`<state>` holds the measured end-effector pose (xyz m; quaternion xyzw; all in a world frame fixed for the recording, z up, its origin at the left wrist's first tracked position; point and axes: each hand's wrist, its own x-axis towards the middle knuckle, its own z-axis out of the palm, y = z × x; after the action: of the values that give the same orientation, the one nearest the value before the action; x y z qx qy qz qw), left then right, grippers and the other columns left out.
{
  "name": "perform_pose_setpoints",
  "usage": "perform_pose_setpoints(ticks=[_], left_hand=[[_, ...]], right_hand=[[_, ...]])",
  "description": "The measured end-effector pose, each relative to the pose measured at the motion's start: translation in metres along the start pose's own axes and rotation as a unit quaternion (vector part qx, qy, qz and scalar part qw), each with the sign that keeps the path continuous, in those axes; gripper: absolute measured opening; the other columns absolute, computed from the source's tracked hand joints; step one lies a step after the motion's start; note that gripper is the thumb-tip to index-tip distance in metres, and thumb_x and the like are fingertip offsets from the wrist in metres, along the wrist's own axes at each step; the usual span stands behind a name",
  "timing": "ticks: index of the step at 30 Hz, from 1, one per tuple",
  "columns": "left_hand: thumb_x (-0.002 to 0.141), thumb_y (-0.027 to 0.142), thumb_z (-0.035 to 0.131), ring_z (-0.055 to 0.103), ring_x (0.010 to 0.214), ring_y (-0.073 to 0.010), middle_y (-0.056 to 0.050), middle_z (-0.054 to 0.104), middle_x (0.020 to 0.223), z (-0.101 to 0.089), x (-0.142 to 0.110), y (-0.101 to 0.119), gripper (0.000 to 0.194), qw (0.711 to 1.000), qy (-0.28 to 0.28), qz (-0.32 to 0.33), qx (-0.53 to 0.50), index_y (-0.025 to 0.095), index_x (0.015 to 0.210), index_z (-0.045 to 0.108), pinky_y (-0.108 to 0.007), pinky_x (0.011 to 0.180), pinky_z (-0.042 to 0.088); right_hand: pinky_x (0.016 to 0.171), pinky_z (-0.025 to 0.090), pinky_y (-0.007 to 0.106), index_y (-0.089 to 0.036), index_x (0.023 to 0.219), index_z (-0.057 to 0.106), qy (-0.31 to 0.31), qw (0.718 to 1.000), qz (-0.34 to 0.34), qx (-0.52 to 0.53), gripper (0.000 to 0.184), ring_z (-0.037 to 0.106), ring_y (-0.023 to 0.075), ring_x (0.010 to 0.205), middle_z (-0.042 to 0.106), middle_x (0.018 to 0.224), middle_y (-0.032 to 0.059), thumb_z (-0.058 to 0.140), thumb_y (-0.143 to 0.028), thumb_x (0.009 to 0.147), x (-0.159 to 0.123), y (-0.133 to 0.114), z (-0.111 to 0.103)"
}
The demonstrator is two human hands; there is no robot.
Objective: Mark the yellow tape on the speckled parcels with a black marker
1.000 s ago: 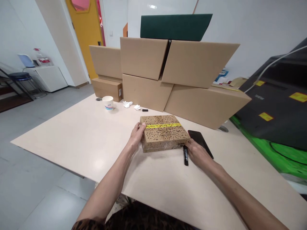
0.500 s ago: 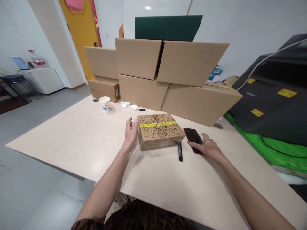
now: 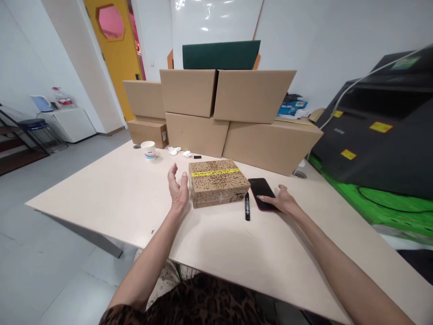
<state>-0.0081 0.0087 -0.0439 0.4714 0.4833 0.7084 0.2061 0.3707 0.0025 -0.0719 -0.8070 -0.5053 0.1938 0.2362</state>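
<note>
A small cardboard box (image 3: 218,185) with dark speckles and a yellow tape strip lies on the table. My left hand (image 3: 178,189) stands upright by its left side, fingers apart; whether the thumb touches the box I cannot tell. To the right, a black phone (image 3: 260,188) with a reddish edge lies flat, screen up. Over its lower right part rests the thumb of my right hand (image 3: 284,201), while the other fingers are spread beyond the phone's right edge. Between box and phone, close to the box's front corner, lies a black marker (image 3: 247,210).
Large cardboard boxes (image 3: 198,133) are stacked along the table's (image 3: 111,189) back, topped by a dark green box (image 3: 221,55). A paper cup (image 3: 148,151), crumpled tissues (image 3: 174,150) and a small black cap (image 3: 197,157) stand before them. A black machine (image 3: 368,149) is at right.
The camera view has tilted up and shifted. My left hand's fingers have opened wider beside the speckled box. My right hand remains at the phone, its thumb over the screen.
</note>
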Motion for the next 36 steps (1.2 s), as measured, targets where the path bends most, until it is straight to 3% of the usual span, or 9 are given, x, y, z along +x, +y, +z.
perform_pose_setpoints(ticks=[7, 13, 17, 20, 23, 28, 32, 34, 36], left_hand=[[0.092, 0.037, 0.060, 0.049, 0.140, -0.0287, -0.017, 0.052, 0.149, -0.004, -0.025, 0.006, 0.056, 0.997, -0.016, 0.060, 0.036, 0.019, 0.144, 0.047, -0.049, 0.120, 0.034], [0.096, 0.039, 0.057, 0.048, 0.141, -0.0287, -0.016, 0.051, 0.150, -0.013, -0.050, 0.007, 0.053, 0.989, -0.045, 0.119, 0.069, 0.021, 0.144, 0.047, -0.050, 0.119, 0.035], [0.098, 0.035, 0.056, 0.050, 0.138, -0.0286, -0.017, 0.055, 0.144, -0.022, -0.068, 0.007, 0.049, 0.973, -0.046, 0.203, 0.101, 0.020, 0.143, 0.048, -0.050, 0.117, 0.039], [0.098, 0.027, 0.057, 0.053, 0.134, -0.0267, -0.016, 0.057, 0.140, -0.028, -0.076, 0.009, 0.049, 0.950, -0.057, 0.282, 0.119, 0.022, 0.146, 0.046, -0.048, 0.114, 0.043], [0.097, 0.020, 0.057, 0.053, 0.134, -0.0264, -0.016, 0.058, 0.138, -0.032, -0.080, 0.013, 0.052, 0.924, -0.060, 0.352, 0.135, 0.022, 0.147, 0.045, -0.048, 0.112, 0.044], [0.096, 0.019, 0.058, 0.058, 0.126, -0.0268, -0.016, 0.064, 0.130, -0.031, -0.084, 0.019, 0.047, 0.897, -0.058, 0.405, 0.167, 0.020, 0.143, 0.051, -0.049, 0.108, 0.046], [0.100, 0.028, 0.054, 0.066, 0.101, -0.0226, -0.012, 0.072, 0.108, -0.019, -0.094, 0.024, 0.034, 0.925, -0.115, 0.338, 0.130, 0.020, 0.132, 0.060, -0.041, 0.091, 0.053], [0.103, 0.038, 0.049, 0.066, 0.086, -0.0194, -0.009, 0.072, 0.095, -0.008, -0.100, 0.031, 0.038, 0.956, -0.178, 0.218, 0.078, 0.019, 0.133, 0.060, -0.035, 0.081, 0.054], [0.103, 0.051, 0.045, 0.063, 0.070, -0.0158, -0.006, 0.070, 0.086, 0.005, -0.104, 0.041, 0.051, 0.966, -0.242, 0.088, 0.022, 0.017, 0.137, 0.057, -0.031, 0.070, 0.053]], right_hand=[[0.097, 0.050, 0.049, -0.012, 0.155, 0.024, -0.024, 0.995, -0.038, -0.086, 0.109, 0.063, 0.0423, 0.122, 0.060, 0.135, 0.0277, 0.067, -0.072, 0.075, -0.023, -0.028, 0.004], [0.097, 0.050, 0.048, -0.012, 0.147, 0.035, -0.024, 0.993, -0.028, -0.111, 0.103, 0.058, 0.0424, 0.128, 0.057, 0.136, 0.0282, 0.073, -0.070, 0.071, -0.033, -0.052, 0.011], [0.093, 0.052, 0.053, -0.011, 0.130, 0.052, -0.003, 1.000, 0.000, 0.019, 0.098, 0.065, 0.0439, 0.117, 0.067, 0.122, 0.0260, 0.090, -0.055, 0.051, -0.017, -0.054, 0.015], [0.080, 0.056, 0.048, -0.016, 0.105, 0.063, 0.022, 0.990, -0.010, 0.138, 0.074, 0.072, 0.0358, 0.090, 0.074, 0.087, 0.0110, 0.094, -0.040, 0.043, -0.008, -0.049, 0.020], [0.062, 0.054, 0.038, -0.020, 0.077, 0.061, 0.044, 0.976, -0.030, 0.213, 0.041, 0.065, 0.0248, 0.064, 0.062, 0.058, -0.0001, 0.088, -0.042, 0.055, -0.009, -0.043, 0.025], [0.053, 0.045, 0.029, -0.022, 0.070, 0.053, 0.129, 0.919, -0.082, 0.364, 0.048, 0.054, 0.0166, 0.059, 0.053, 0.057, -0.0025, 0.064, -0.068, 0.075, -0.026, -0.041, 0.027], [0.062, 0.050, 0.027, -0.020, 0.088, 0.061, 0.142, 0.861, -0.151, 0.465, 0.054, 0.057, 0.0145, 0.068, 0.062, 0.075, -0.0006, 0.059, -0.073, 0.077, -0.055, -0.067, 0.021], [0.065, 0.053, 0.029, -0.020, 0.101, 0.064, 0.093, 0.789, -0.184, 0.580, 0.054, 0.061, 0.0155, 0.071, 0.066, 0.081, 0.0003, 0.070, -0.066, 0.075, -0.075, -0.089, 0.020], [0.064, 0.055, 0.030, -0.021, 0.112, 0.064, 0.023, 0.749, -0.195, 0.632, 0.058, 0.064, 0.0178, 0.071, 0.070, 0.083, 0.0013, 0.076, -0.062, 0.073, -0.095, -0.110, 0.023]])
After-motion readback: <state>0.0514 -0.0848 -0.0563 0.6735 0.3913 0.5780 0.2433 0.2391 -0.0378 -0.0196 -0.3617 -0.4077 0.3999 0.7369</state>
